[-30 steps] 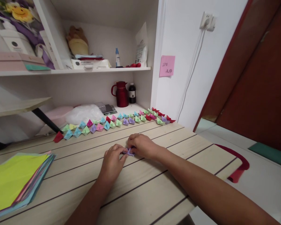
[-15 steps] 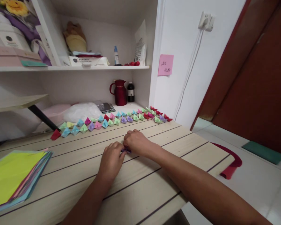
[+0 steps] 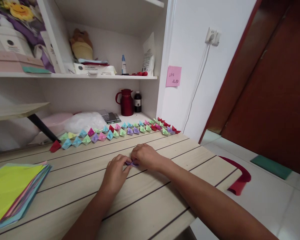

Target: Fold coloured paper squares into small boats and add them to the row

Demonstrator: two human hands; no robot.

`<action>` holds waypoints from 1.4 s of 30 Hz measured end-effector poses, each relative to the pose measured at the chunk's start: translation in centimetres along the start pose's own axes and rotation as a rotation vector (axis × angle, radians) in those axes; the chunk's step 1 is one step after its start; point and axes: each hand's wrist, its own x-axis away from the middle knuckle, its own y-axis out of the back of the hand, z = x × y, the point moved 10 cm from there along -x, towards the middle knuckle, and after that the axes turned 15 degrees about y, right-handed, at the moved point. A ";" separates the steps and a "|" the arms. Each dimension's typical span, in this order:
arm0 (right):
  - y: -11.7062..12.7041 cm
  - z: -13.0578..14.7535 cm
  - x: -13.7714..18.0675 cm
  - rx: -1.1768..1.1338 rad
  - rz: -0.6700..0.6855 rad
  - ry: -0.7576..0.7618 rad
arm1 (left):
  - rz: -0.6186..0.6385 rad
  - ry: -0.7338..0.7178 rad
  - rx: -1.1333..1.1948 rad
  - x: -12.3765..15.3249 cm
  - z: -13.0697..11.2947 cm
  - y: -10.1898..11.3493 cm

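On the pale wooden table [image 3: 150, 200], my left hand [image 3: 115, 173] and my right hand [image 3: 146, 156] meet over a small purple folded paper piece [image 3: 131, 163]. Both hands have their fingers closed, pinching and pressing it against the tabletop. Most of the paper is hidden beneath my fingers. Behind my hands runs a long row of small folded paper shapes [image 3: 110, 133] in red, blue, green, pink and purple.
A stack of coloured paper sheets [image 3: 12, 190], yellow on top, lies at the left edge. At the back stand a red kettle [image 3: 126, 101], a dark bottle [image 3: 137, 101] and a plastic bag [image 3: 85, 121]. Shelves hold boxes. The table's right edge drops to a tiled floor with a red strip [image 3: 238, 181].
My hands stay together on the purple paper, with only small shifts of the fingers. The view has tilted slightly.
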 end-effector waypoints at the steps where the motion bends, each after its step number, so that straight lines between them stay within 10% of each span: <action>1: 0.0 -0.3 0.3 -0.069 -0.034 -0.003 | 0.002 0.000 0.005 0.0 0.0 0.0; 11: 1.6 -4.8 3.7 -0.820 -0.369 -0.200 | -0.001 0.000 0.034 0.3 0.1 0.2; 18: -1.0 -7.9 5.9 -0.840 -0.269 -0.434 | -0.023 0.011 0.064 0.3 0.3 0.2; 42: -0.1 -5.2 4.7 -0.855 -0.199 -0.188 | -0.020 0.041 0.226 -0.1 0.8 0.6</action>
